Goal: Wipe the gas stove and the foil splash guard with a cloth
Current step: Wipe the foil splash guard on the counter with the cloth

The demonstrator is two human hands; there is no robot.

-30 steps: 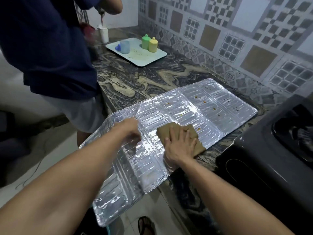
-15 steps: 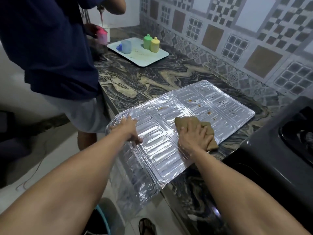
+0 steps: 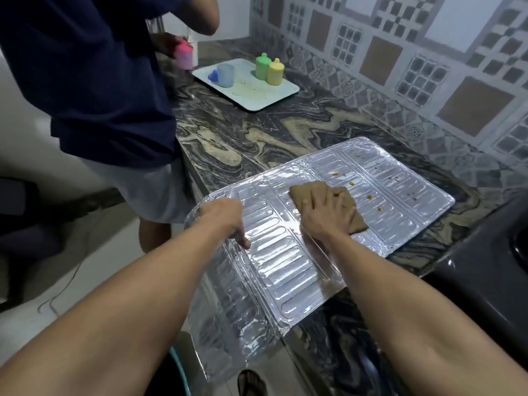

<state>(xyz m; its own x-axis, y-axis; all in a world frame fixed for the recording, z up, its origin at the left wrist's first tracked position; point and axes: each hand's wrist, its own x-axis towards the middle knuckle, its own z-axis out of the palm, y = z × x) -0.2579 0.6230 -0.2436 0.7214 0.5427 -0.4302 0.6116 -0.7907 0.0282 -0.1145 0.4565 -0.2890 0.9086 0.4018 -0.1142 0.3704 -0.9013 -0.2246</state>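
- Right hand [image 3: 325,214] flat on the cloth [image 3: 347,208], fingers straight and a little spread, pressing it onto the middle panel of the foil guard [image 3: 285,261].
- And the cloth has travelled: a second ago it sat nearer the bench's front edge, now it is further up the panel, close to the orange specks [image 3: 352,183] (still plenty of those).
- Left hand [image 3: 228,217] grips the guard's left end by the bench's front edge, thumb on top; the other fingers curl out of sight at the foil's rim, so how they lie I cannot tell.
- That end panel has dropped: earlier it lay nearly level, now it folds down over the edge toward the floor.
- Meaning, by my judgement: the near part looks wiped, while the right panel toward the wall still carries specks, so the stroke must carry on that way.
- The stove [image 3: 491,270] sits dark at the bench's right end, just beside the guard, and no cloth is on it now.
- Another person [image 3: 94,81] stands at the bench's left, near a tray [image 3: 274,97] of cups.
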